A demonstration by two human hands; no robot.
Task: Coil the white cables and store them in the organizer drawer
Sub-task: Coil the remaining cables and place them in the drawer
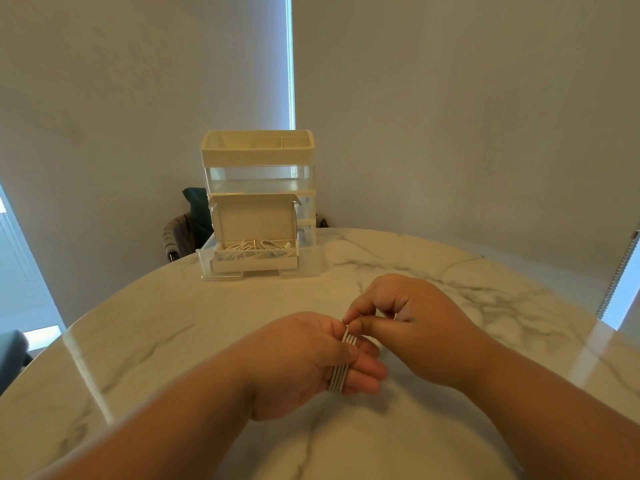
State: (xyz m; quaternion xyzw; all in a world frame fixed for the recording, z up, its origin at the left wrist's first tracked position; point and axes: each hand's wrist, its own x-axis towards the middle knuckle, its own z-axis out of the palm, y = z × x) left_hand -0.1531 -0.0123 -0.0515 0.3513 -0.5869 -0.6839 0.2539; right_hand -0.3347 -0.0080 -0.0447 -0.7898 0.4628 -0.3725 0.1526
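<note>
A white cable [341, 374] is wound in several turns around the fingers of my left hand [304, 362], which holds it just above the table. My right hand [412, 318] pinches the upper end of the coil between thumb and forefinger. At the far side of the table stands the organizer [258, 157], a cream top tray over clear drawers. Its bottom drawer [204, 266] is pulled out. Inside it sits a small open white box [254, 263] with other coiled white cables [256, 251] in it.
The round marble table [173, 341] spreads under both arms. A dark chair with clothing on it [183, 230] stands behind the table's far edge, left of the organizer. Window blinds hang at the right [620, 275].
</note>
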